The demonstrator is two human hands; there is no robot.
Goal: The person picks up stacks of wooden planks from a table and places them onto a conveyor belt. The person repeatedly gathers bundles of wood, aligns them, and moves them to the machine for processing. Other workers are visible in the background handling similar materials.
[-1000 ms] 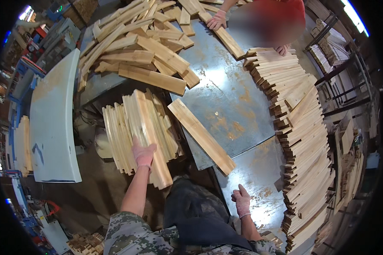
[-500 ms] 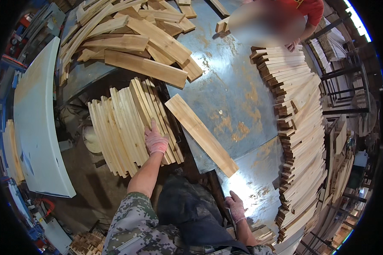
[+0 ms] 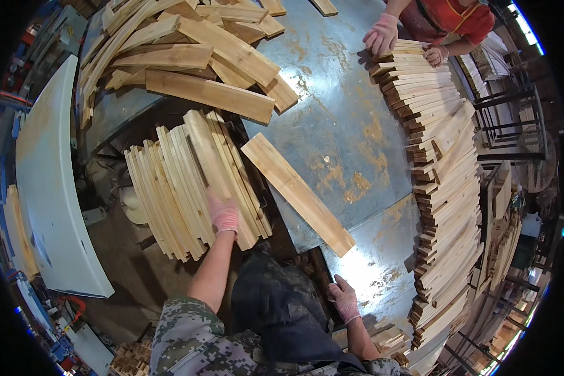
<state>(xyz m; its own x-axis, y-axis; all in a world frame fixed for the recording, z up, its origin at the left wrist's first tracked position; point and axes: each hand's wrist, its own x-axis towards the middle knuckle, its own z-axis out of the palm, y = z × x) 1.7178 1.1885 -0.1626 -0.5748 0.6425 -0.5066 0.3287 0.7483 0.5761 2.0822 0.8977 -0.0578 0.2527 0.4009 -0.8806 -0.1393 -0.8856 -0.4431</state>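
Observation:
My left hand [image 3: 224, 215], in a pink work glove, grips a wooden board [image 3: 208, 153] by its near part. That board is blurred by motion and turned to show its broad face among the upright boards of a stack [image 3: 163, 194]. The undersides of my left fingers are hidden. My right hand [image 3: 344, 299], gloved too, holds nothing and hovers by the near edge of the metal table [image 3: 382, 263], fingers loosely apart. Between my hands and farther off, a single board [image 3: 297, 194] lies slantwise on the table, untouched.
A long row of boards on edge [image 3: 448, 207] lines the table's right side. At its far end, a co-worker's gloved hands [image 3: 382, 34] rest near the boards. Loose boards [image 3: 210, 97] pile up at the far left. A pale panel [image 3: 59, 188] stands at left.
My left hand has taken hold of a board in the stack and tipped it to show its face. The co-worker's hand has come onto the row's far end. My right hand barely moved.

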